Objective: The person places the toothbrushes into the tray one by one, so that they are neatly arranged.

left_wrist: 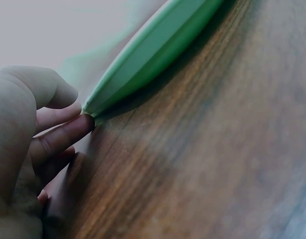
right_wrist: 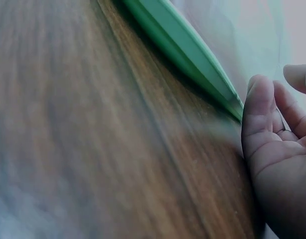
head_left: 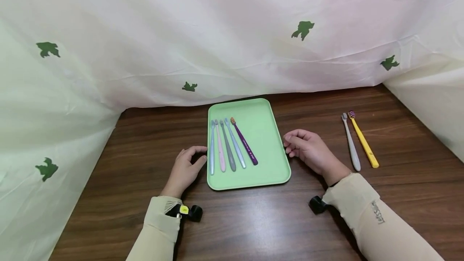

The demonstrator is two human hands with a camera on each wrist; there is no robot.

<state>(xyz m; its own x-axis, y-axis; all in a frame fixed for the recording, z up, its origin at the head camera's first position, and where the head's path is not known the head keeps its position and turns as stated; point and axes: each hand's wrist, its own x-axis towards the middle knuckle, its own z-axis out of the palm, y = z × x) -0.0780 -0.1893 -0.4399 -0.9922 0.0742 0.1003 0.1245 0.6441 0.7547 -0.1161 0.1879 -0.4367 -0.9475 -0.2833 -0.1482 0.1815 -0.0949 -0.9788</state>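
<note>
A light green tray lies on the wooden table with several toothbrushes side by side on its left half. Among them are a pink toothbrush, a dark grey toothbrush and, rightmost, a purple toothbrush with orange bristles. At the tray's left edge is my left hand, its fingertips right at the rim and its thumb apart from the fingers. My right hand rests beside the opposite edge, fingers loosely bent and close to the rim. Neither hand holds a toothbrush.
To the right of my right hand, a grey toothbrush and a yellow toothbrush lie on the table. A white cloth with green bird-like shapes hangs behind the table and along its sides.
</note>
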